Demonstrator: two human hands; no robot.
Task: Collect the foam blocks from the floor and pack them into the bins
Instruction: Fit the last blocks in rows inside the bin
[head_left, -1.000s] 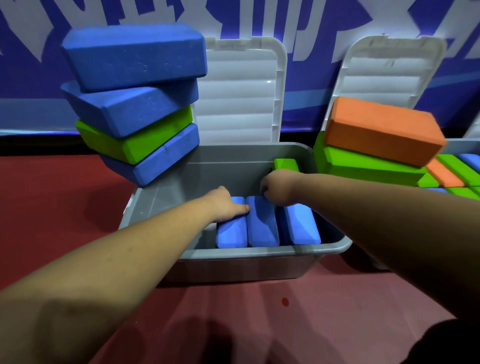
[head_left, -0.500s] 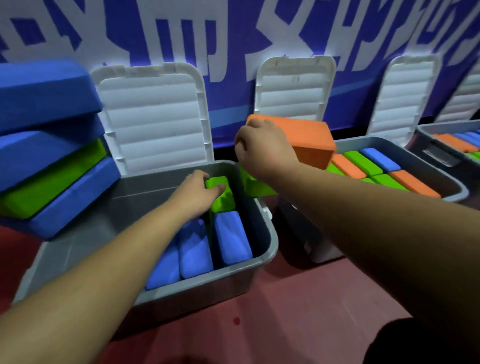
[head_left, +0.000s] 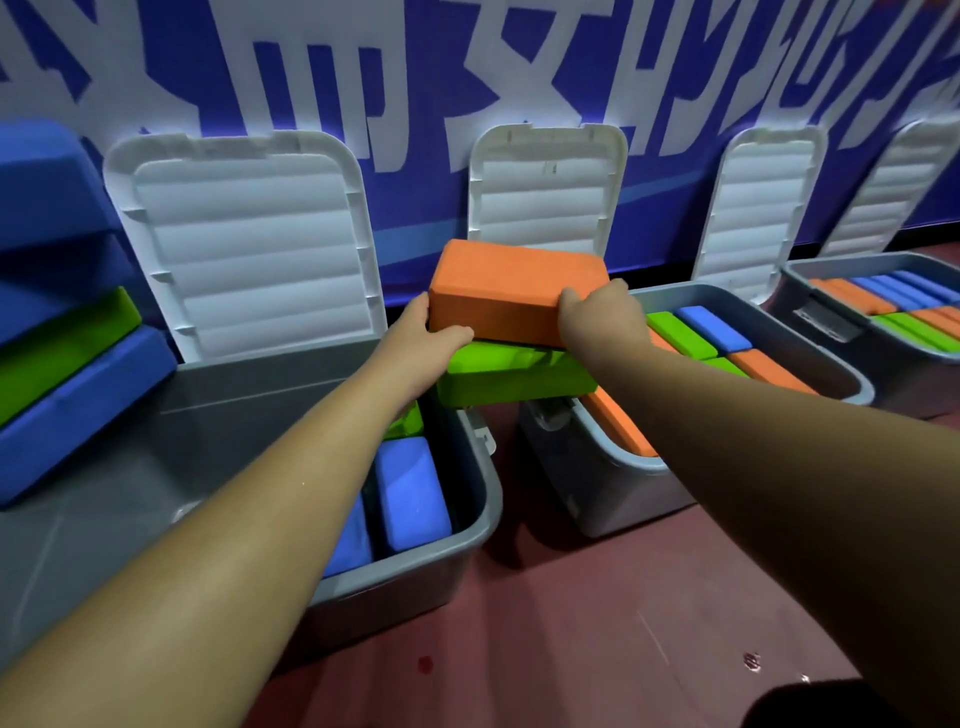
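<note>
At the centre of the frame, both hands grip an orange foam block (head_left: 511, 291): the left hand (head_left: 421, 340) holds its left end with fingers curled under the near edge, the right hand (head_left: 602, 317) clasps its right end. The block rests on a green foam block (head_left: 511, 376) spanning the gap between the left grey bin (head_left: 467, 525) and the middle bin (head_left: 613, 467). Blue blocks (head_left: 410, 488) lie in the left bin at lower centre.

gym or play hall | red floor (head_left: 597, 649) | blue banner (head_left: 415, 62) | lidded foam-block bins (head_left: 488, 499)
</note>
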